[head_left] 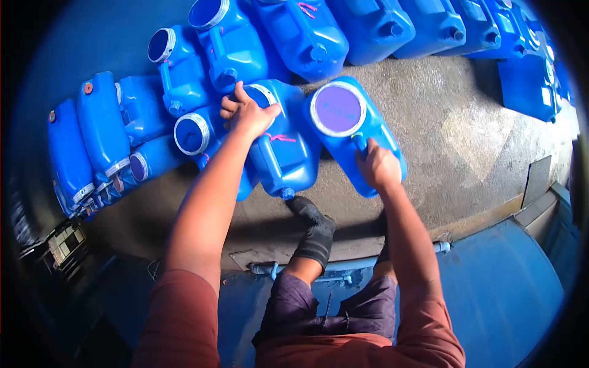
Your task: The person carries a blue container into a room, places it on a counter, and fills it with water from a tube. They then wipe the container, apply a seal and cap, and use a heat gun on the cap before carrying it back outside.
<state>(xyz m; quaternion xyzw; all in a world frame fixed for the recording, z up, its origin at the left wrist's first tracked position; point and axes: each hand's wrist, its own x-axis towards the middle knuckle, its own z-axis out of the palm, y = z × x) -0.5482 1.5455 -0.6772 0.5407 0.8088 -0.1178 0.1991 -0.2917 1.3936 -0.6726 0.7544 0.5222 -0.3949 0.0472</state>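
Observation:
Two blue jugs stand side by side in the middle of the view. My right hand [378,164] is closed round the handle of the right jug [383,132], whose round lid [337,108] is purple with a white rim. On the left jug [296,161], a pink tie [282,138] hangs at the handle and a small blue cap [287,193] is at the lower end. My left hand [250,115] lies on the white-rimmed lid at its top, fingers apart.
More blue jugs [374,27] stand in a row along the back, and others [101,122] are stacked at the left. Wet concrete floor [442,122] shows at the right. A light blue pipe [356,265] runs near my feet, beside a blue surface [497,276].

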